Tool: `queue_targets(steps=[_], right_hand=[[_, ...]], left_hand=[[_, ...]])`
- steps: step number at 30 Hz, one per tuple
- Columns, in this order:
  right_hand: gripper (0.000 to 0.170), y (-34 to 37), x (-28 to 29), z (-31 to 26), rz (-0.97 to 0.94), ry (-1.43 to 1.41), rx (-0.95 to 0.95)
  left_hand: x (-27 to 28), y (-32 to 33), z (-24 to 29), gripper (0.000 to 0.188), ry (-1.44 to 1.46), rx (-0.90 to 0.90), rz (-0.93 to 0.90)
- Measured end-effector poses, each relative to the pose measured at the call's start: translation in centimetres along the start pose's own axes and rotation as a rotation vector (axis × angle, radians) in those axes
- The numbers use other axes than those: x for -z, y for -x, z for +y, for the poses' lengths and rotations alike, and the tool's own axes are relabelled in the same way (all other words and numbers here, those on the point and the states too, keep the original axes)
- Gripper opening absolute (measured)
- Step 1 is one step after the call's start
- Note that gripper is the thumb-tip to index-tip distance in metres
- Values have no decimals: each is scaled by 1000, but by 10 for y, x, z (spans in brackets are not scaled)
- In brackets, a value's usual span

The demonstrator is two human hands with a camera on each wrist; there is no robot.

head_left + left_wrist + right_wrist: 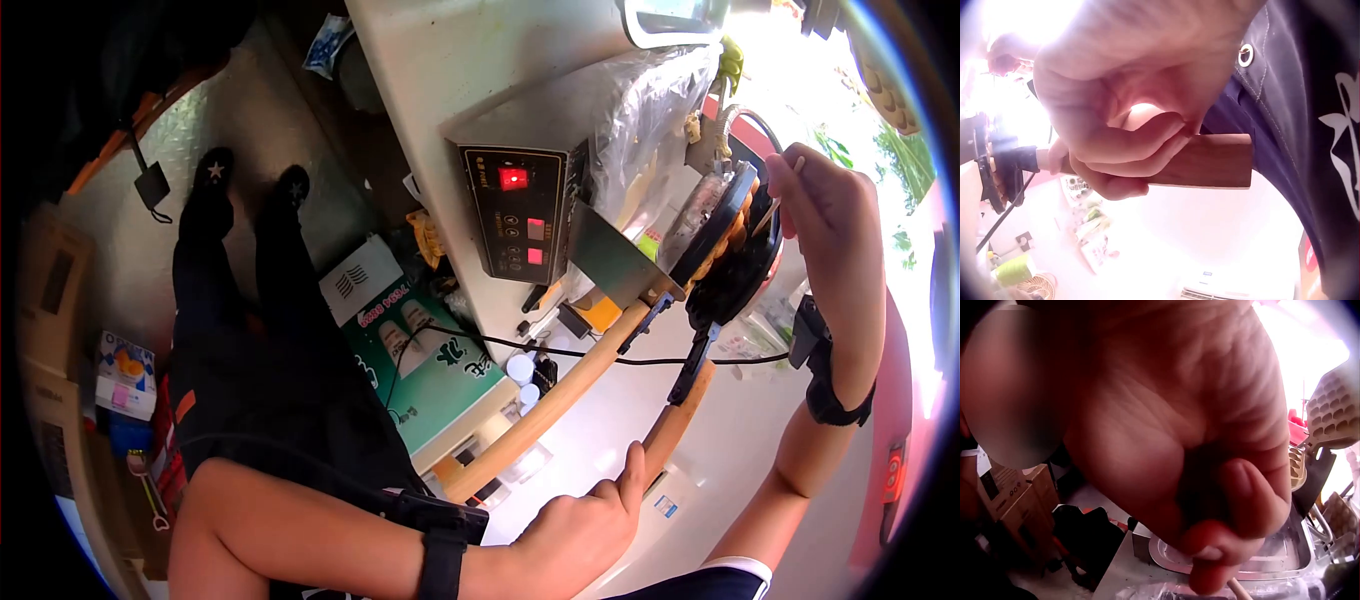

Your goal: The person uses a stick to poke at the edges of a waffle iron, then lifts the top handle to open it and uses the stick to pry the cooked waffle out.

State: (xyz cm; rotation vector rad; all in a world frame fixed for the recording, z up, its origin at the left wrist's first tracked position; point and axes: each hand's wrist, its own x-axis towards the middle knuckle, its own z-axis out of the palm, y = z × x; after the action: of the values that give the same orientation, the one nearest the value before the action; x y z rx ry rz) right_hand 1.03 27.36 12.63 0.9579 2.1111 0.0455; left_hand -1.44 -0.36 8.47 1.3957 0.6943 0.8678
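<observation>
My left hand (580, 540) grips a wooden handle (682, 425) of a black hinged pan (738, 290). In the left wrist view, the fingers of this hand (1129, 119) curl round the handle (1210, 164), whose end sticks out. Golden-brown bumpy food (735, 238) shows between the parted pan halves. A second wooden handle (550, 400), with no hand on it, slants beside the first. At the pan's edge, my right hand (835, 220) pinches a thin stick (766, 216). The right wrist view shows its curled fingers (1210, 456) and the stick's end (1240, 590); the pan is hidden there.
A control box (490, 230) with red lit switches stands by the pan, clear plastic (655, 115) beside it. A black cable (560, 351) crosses below. The right wrist view shows a metal tray (1300, 570) and cardboard boxes (1022, 509). A green box (440, 375) stands low near the legs.
</observation>
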Motion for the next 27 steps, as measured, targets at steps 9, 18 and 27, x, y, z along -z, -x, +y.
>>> queue_targets(steps=[9, 18, 27], right_hand=[[32, 10, -4, -6, -13, -38, -141], [26, 1, -7, -10, -143, 91, -45], [24, 4, 9, 5, -218, -369, -336]], left_hand=[[2, -1, 1, 62, -60, 5, 39], [2, 0, 3, 63, -47, 15, -2], [-10, 0, -6, 64, 4, 3, 34]])
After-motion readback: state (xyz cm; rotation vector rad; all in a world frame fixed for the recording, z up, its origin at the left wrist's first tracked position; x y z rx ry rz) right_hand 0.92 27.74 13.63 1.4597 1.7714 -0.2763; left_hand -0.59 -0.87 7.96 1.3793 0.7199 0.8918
